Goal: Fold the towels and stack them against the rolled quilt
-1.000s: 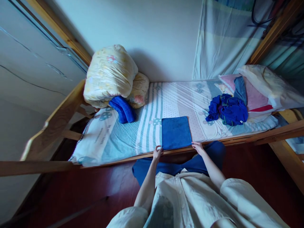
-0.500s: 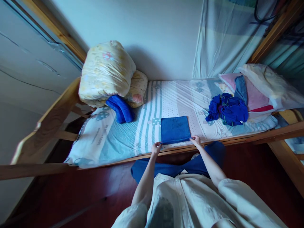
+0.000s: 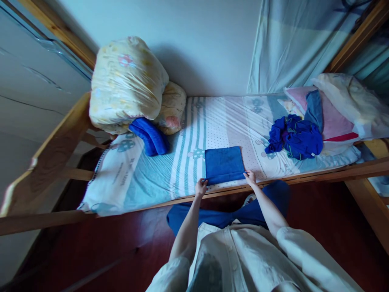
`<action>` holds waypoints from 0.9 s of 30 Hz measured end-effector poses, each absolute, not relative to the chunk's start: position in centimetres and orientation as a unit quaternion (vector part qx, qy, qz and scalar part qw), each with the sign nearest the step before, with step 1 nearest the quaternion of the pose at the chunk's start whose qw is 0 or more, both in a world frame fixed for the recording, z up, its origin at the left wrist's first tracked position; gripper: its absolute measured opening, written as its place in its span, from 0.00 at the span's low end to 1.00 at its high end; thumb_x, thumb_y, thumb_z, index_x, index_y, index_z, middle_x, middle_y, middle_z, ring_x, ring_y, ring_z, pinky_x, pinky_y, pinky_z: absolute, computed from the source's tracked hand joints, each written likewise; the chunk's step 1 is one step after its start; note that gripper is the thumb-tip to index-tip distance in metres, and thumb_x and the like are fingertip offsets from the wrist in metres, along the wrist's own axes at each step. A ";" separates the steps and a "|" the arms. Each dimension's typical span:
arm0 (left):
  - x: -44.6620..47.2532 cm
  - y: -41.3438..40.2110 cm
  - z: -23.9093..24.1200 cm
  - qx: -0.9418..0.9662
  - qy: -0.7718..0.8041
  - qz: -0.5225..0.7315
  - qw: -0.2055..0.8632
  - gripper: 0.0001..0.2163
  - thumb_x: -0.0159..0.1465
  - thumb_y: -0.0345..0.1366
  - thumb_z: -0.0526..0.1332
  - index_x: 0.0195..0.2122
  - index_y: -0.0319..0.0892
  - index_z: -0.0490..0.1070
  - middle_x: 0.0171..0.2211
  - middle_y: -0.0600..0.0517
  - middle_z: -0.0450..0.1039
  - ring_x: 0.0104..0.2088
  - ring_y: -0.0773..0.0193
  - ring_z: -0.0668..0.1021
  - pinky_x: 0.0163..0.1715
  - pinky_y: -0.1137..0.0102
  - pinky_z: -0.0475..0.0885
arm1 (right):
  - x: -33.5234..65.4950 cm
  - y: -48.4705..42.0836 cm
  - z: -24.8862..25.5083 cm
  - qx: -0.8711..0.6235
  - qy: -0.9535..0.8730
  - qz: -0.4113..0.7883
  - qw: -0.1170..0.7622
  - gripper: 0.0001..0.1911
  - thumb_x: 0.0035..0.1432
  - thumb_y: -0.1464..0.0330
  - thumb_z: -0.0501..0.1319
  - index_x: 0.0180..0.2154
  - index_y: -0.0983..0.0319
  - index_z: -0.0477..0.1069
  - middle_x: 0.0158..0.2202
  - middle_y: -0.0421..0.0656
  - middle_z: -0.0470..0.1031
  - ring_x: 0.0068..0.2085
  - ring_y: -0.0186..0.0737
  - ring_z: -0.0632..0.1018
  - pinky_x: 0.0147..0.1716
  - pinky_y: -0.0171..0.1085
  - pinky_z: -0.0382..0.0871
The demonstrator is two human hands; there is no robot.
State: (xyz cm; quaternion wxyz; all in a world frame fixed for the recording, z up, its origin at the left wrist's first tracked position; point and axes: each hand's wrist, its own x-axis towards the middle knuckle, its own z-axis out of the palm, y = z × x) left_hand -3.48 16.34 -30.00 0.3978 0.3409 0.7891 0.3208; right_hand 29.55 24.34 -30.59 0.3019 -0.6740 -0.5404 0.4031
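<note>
"What's by the long wooden bed rail (image 3: 226,192)?"

"Just beyond it, the left hand (image 3: 201,187) clamps the near-left corner of a flat blue rectangular cloth (image 3: 224,160) lying on a striped, printed bedsheet (image 3: 215,125); the right hand (image 3: 250,177) pinches the near-right corner."

"What might go wrong?"

"Uneven pulling could skew that near edge, I'd guess."

1. The cream shirt (image 3: 261,259) has small buttons (image 3: 234,267).
2. A dark grey-green patch (image 3: 209,273) sits at 8 o'clock from them.
3. Both sleeves (image 3: 304,247) are short and cream too.
4. The blue trousers (image 3: 221,215) are at 12 o'clock.
</note>
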 end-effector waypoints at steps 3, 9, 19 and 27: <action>-3.7 16.3 -30.2 0.340 0.814 0.285 0.375 0.07 0.61 0.37 0.62 0.38 0.40 0.74 0.24 0.52 0.76 0.29 0.59 0.81 0.33 0.67 0.77 | 29.6 24.5 -31.5 -0.683 -0.541 0.396 0.289 0.11 0.51 0.62 0.62 0.33 0.61 0.76 0.34 0.48 0.83 0.38 0.48 0.82 0.43 0.42 0.75; -3.3 16.3 -30.6 0.333 0.844 0.245 0.342 0.09 0.62 0.39 0.61 0.37 0.40 0.78 0.32 0.44 0.82 0.41 0.51 0.83 0.42 0.63 0.76 | 29.7 24.5 -33.0 -0.690 -0.551 0.385 0.270 0.11 0.52 0.60 0.61 0.30 0.61 0.75 0.32 0.48 0.82 0.37 0.48 0.80 0.42 0.43 0.74; -3.1 16.0 -32.1 0.297 0.866 0.223 0.336 0.14 0.63 0.42 0.60 0.41 0.39 0.80 0.38 0.42 0.83 0.45 0.50 0.83 0.47 0.63 0.76 | 30.2 24.4 -35.3 -0.693 -0.559 0.384 0.244 0.14 0.55 0.56 0.59 0.30 0.60 0.71 0.32 0.47 0.80 0.36 0.48 0.79 0.42 0.43 0.73; -3.0 15.9 -32.2 0.287 0.869 0.228 0.331 0.15 0.63 0.44 0.60 0.42 0.39 0.80 0.39 0.42 0.83 0.47 0.50 0.82 0.49 0.62 0.75 | 30.0 24.4 -35.8 -0.695 -0.557 0.394 0.230 0.13 0.56 0.57 0.59 0.32 0.60 0.72 0.34 0.48 0.81 0.37 0.47 0.80 0.41 0.42 0.74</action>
